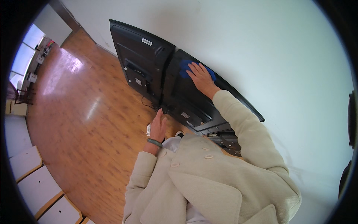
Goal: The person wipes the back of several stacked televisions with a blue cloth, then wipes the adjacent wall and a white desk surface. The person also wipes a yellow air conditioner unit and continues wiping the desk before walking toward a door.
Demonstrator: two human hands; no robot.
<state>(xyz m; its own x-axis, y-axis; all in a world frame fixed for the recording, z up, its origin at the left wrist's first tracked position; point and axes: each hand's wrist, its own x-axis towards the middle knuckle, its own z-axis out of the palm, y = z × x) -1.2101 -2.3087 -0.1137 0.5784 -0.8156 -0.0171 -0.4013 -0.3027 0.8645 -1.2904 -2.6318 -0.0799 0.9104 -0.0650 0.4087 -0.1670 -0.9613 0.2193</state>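
My right hand (202,79) lies flat on a blue cloth (185,67), pressing it against the black back of a flat-screen television (181,92). The cloth shows on both sides of my fingers, near the upper edge of the panel. My left hand (158,127), with a dark green bangle (154,142) at the wrist, hovers in front of my body with nothing in it. Its fingers stretch towards the lower corner of that television. A second television (139,56) stands beside the first, its labelled back also facing out from the wall.
Behind the televisions is a white wall (279,56). A black cable (146,103) hangs by their lower corners, above the wood-patterned floor (92,120). More dark equipment (228,141) sits low by my right side. White panels with yellow edges (39,190) line the lower left; a chair (24,95) stands farther off.
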